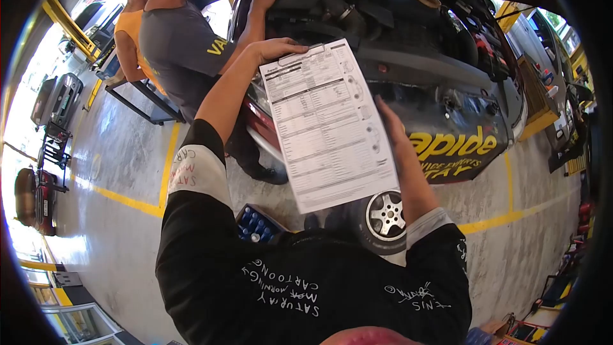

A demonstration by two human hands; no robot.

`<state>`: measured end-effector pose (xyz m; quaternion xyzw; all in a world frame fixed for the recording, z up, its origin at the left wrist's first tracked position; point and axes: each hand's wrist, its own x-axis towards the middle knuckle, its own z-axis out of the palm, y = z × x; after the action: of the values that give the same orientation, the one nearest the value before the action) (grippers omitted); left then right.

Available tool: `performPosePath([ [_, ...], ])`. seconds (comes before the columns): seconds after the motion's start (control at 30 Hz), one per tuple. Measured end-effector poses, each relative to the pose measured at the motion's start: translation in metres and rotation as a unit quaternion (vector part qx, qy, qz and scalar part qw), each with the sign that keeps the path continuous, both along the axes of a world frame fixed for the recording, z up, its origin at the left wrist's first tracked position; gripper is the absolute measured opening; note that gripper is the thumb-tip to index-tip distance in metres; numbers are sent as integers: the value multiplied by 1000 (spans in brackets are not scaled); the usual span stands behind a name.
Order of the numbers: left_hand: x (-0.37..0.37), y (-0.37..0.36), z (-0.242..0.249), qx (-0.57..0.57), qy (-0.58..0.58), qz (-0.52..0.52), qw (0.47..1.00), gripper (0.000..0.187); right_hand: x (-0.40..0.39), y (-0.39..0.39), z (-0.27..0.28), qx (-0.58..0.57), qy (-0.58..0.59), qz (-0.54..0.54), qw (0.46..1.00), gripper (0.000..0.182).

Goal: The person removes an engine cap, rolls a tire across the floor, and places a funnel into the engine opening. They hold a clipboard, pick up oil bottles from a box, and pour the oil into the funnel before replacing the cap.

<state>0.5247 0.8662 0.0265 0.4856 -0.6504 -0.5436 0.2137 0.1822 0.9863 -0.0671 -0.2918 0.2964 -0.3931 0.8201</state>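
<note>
A clipboard with a printed form is held up in front of my chest, tilted slightly, its metal clip at the top. My left hand grips the top left corner, with fingers over the edge by the clip. Along the right edge, my right hand is wrapped round the board, its fingers mostly hidden behind it. The form carries text tables and small car drawings down its right side. Beyond the board lies the open engine bay of a car.
A dark fender cover with yellow lettering drapes the car's front. Two people stand at the left, one with hands on the engine bay. A wheel and a box of blue bottles sit on the floor near me.
</note>
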Motion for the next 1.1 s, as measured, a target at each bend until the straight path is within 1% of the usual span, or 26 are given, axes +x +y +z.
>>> performPosePath([
  [0.03,1,-15,3,21,-28,-37,999,57,6,-5,-1,-2,-1,4,1000,50],
  [0.07,1,-28,4,11,-37,-33,999,59,10,-9,2,26,-21,19,999,50],
  [0.1,0,-38,7,9,-37,-29,999,59,14,-12,5,5,10,-6,1000,49],
  [0.17,3,-65,21,-51,-183,-19,982,61,22,-37,0,-24,-2,-24,999,49],
  [0.2,1,-74,28,-114,-247,-17,962,63,24,-48,-3,-20,-4,-20,1000,49],
  [0.23,-9,-67,49,-170,-293,23,941,66,27,-63,-1,-40,20,-43,998,50],
  [0.27,-7,-76,52,-277,-324,53,903,66,30,-81,2,-62,42,-66,995,50],
  [0.3,-3,-88,55,-382,-352,80,851,65,33,-102,1,-62,39,-64,995,50],
  [0.33,3,-93,51,-378,-356,81,851,65,39,-118,-6,-67,10,-61,996,50],
  [0.37,9,-101,47,-525,-294,135,787,60,41,-136,-11,-71,-18,-57,996,50],
  [0.4,14,-105,42,-655,-224,184,698,54,44,-135,10,-73,-27,-42,996,50],
  [0.43,12,-88,37,-567,-147,216,781,46,47,-144,9,-66,-27,-38,997,50],
  [0.47,4,-59,34,-467,-66,245,847,38,50,-153,7,-63,-30,-48,996,50],
  [0.5,-6,-32,24,-440,1,284,852,37,52,-160,4,-57,-32,-57,996,50],
  [0.53,-16,-8,13,-410,67,323,850,35,53,-164,4,-57,-28,-58,996,51],
  [0.57,-5,10,-4,-478,-35,324,816,34,57,-168,0,-49,-25,-54,997,51],
  [0.6,-6,29,-28,-400,13,387,830,35,60,-173,-4,-40,-31,-66,997,51],
  [0.63,-13,47,-46,-400,43,408,820,37,61,-178,-9,-28,-37,-78,996,50],
  [0.67,-16,61,-70,-373,53,457,806,37,60,-181,-13,-19,-33,-77,996,50],
  [0.73,-21,82,-107,-350,51,510,784,36,60,-186,-16,-10,-50,-71,996,50],
  [0.77,-23,93,-120,-344,48,511,786,36,59,-185,-15,-3,-47,-72,996,50],
  [0.83,-27,108,-131,-229,94,569,784,35,57,-185,-9,-17,-46,-72,996,50],
  [0.9,-33,113,-142,-226,83,583,776,33,55,-185,-13,-25,-43,-83,995,51],
  [0.97,-34,116,-149,-208,101,568,790,32,57,-187,-19,-58,9,-171,983,43],
  [1.1,-47,116,-139,-204,71,567,795,31,54,-188,-22,-50,-1,-171,984,40],
])
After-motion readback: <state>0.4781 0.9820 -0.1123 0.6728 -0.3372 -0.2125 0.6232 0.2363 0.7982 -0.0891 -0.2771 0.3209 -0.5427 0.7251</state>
